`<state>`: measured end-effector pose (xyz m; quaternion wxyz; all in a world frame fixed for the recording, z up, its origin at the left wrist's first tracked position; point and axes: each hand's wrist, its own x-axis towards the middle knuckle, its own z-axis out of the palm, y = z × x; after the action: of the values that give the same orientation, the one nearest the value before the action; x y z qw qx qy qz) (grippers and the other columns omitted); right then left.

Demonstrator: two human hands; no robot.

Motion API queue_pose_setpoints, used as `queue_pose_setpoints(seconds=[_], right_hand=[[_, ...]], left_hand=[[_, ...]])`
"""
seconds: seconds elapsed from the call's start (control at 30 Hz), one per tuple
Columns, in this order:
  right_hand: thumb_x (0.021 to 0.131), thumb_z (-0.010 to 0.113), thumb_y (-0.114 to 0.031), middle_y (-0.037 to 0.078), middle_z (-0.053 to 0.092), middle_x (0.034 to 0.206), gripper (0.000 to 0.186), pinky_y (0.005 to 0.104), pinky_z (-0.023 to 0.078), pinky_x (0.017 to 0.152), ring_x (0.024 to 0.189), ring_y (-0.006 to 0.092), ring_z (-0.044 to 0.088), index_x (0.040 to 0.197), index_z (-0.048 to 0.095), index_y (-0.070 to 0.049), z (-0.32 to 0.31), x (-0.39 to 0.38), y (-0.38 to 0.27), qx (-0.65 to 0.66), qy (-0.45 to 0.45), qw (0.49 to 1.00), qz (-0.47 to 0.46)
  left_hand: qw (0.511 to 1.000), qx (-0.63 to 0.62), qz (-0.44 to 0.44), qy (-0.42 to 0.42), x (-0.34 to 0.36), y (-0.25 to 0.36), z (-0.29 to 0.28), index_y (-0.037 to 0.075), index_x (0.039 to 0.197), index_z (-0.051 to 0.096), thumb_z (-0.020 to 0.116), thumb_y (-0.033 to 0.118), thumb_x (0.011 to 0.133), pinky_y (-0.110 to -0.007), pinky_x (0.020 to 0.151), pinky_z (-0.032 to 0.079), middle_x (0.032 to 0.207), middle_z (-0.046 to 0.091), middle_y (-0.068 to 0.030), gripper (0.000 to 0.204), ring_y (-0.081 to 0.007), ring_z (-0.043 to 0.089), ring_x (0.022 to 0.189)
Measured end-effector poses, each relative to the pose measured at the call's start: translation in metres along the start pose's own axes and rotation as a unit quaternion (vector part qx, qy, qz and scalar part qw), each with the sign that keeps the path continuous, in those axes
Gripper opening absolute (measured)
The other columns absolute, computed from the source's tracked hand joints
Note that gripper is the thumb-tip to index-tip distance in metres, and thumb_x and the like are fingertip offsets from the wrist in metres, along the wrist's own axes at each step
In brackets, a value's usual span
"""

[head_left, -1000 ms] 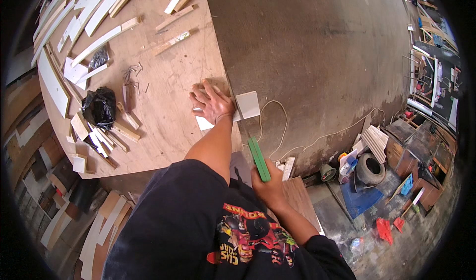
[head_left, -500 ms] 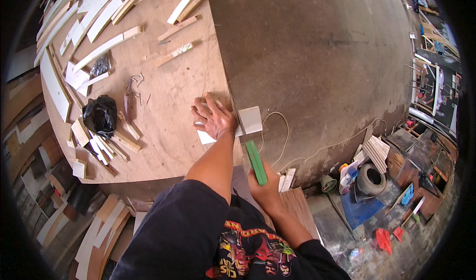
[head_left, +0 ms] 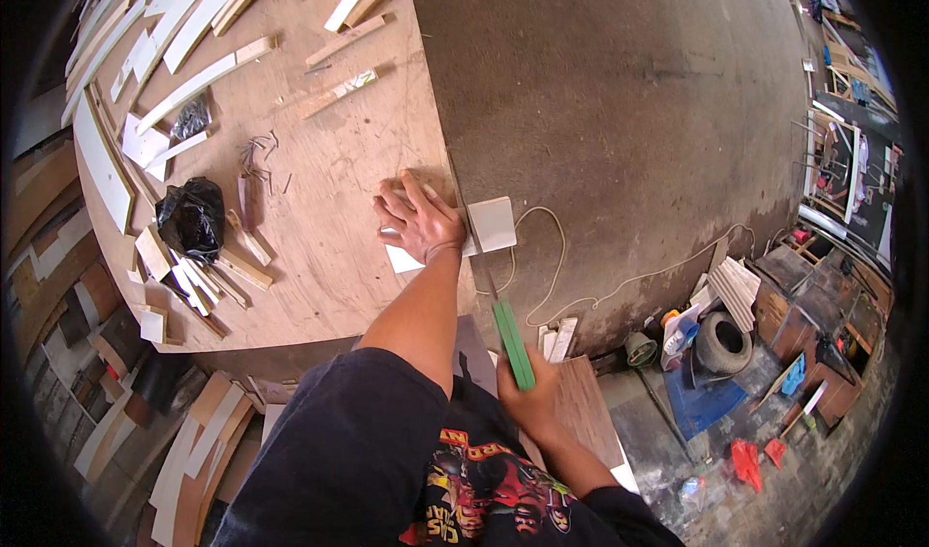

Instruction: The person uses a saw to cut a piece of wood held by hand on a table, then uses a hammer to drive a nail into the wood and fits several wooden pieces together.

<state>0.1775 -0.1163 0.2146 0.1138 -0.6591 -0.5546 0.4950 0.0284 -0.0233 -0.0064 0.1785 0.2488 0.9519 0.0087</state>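
Observation:
My left hand (head_left: 422, 222) lies flat with its fingers spread, pressing a white board (head_left: 494, 225) onto the plywood tabletop (head_left: 339, 184). One end of the board juts past the table's right edge; its middle is under my hand. A handsaw (head_left: 513, 344) with a green handle is gripped in my right hand (head_left: 532, 394), below and to the right of the board. Its thin blade runs up along the table edge and crosses the board just right of my left fingers. How deep the blade sits in the board I cannot tell.
A black plastic bag (head_left: 192, 220), several nails (head_left: 259, 150) and wood offcuts (head_left: 242, 268) lie on the table's left side. White-faced strips (head_left: 198, 34) fill its far left. On the floor to the right run a pale cord (head_left: 634, 290) and, farther off, a tire (head_left: 724, 344).
My right hand has drawn the saw back toward me, so more of the blade shows between handle and board. My left hand stays pressed on the board.

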Motion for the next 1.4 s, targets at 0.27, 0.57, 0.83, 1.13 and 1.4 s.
queue_pose_setpoints(seconds=[0.27, 0.57, 0.83, 1.13, 1.4], right_hand=[[0.087, 0.068, -0.007, 0.024, 0.063, 0.073, 0.009, 0.0431, 0.051, 0.06, 0.069, 0.0411, 0.068, 0.091, 0.063, -0.001, 0.003, 0.001, -0.005, -0.015, 0.006, 1.0, 0.011], [0.085, 0.069, -0.004, 0.022, 0.064, 0.073, 0.008, 0.0425, 0.052, 0.061, 0.069, 0.0384, 0.07, 0.088, 0.063, -0.002, 0.012, 0.027, 0.003, -0.01, 0.007, 1.0, 0.012], [0.087, 0.067, -0.004, 0.02, 0.063, 0.07, 0.007, 0.0389, 0.048, 0.057, 0.061, 0.0337, 0.065, 0.089, 0.062, 0.0, 0.031, 0.056, 0.007, 0.034, 0.035, 0.999, -0.007], [0.088, 0.068, -0.007, 0.013, 0.057, 0.064, 0.012, 0.0358, 0.046, 0.057, 0.06, 0.0151, 0.055, 0.085, 0.06, 0.001, 0.031, 0.035, -0.005, 0.084, 0.037, 0.994, 0.055], [0.087, 0.065, -0.005, 0.015, 0.054, 0.064, 0.009, 0.0361, 0.046, 0.058, 0.059, 0.0162, 0.055, 0.085, 0.06, 0.002, 0.028, 0.047, -0.005, 0.084, 0.047, 0.995, 0.035]], left_hand=[[0.999, 0.02, 0.017, 0.033, -0.002, -0.004, 0.007, 0.028, 0.157, 0.034, 0.041, 0.038, 0.106, -0.069, 0.112, 0.02, 0.168, 0.019, -0.0163, 0.053, -0.0423, 0.015, 0.153], [0.999, -0.014, -0.007, -0.031, 0.001, 0.001, -0.005, 0.027, 0.159, 0.032, 0.037, 0.039, 0.107, -0.071, 0.117, 0.013, 0.17, 0.011, -0.0138, 0.054, -0.0406, 0.006, 0.156], [1.0, -0.022, 0.007, 0.004, 0.0, 0.0, 0.001, 0.028, 0.157, 0.034, 0.04, 0.04, 0.106, -0.073, 0.114, 0.018, 0.168, 0.016, -0.0166, 0.053, -0.0444, 0.011, 0.154], [0.995, 0.037, 0.087, -0.043, -0.009, -0.005, 0.006, 0.03, 0.161, 0.027, 0.04, 0.039, 0.105, -0.069, 0.118, 0.008, 0.17, 0.004, -0.0193, 0.058, -0.0466, 0.002, 0.154], [0.997, -0.001, 0.08, -0.019, -0.004, -0.004, 0.006, 0.031, 0.16, 0.029, 0.042, 0.038, 0.105, -0.069, 0.118, 0.01, 0.17, 0.008, -0.0173, 0.056, -0.0438, 0.005, 0.155]])
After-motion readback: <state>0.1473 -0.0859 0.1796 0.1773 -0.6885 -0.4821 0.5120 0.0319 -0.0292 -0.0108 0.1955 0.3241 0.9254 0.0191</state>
